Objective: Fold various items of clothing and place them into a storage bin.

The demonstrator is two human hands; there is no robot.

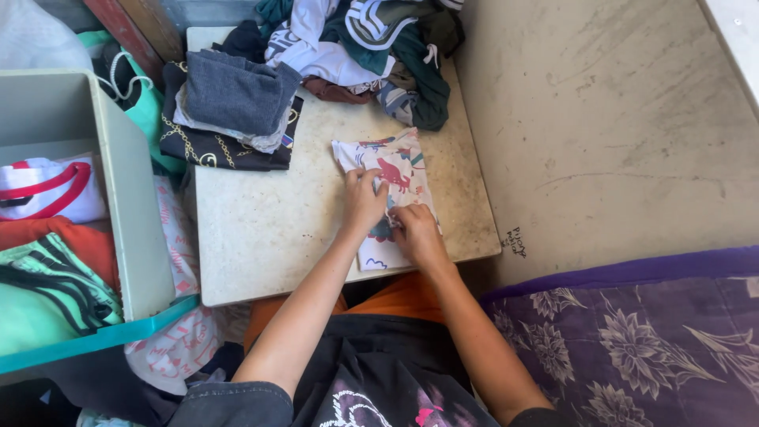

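A small white garment (395,166) printed with pink and teal animal shapes lies folded into a narrow strip on the pale stone tabletop (261,229). My left hand (362,202) presses flat on its left side with the fingers spread over the cloth. Close beside it, my right hand (417,235) pinches the garment's lower part. Both hands touch the cloth near the table's front right area.
A stack of folded dark and grey clothes (233,107) sits at the table's back left. An unfolded heap of clothes (371,47) fills the back. A grey and teal bin (87,229) with folded clothes stands left. A purple floral mattress (632,340) lies right, under a concrete wall (617,126).
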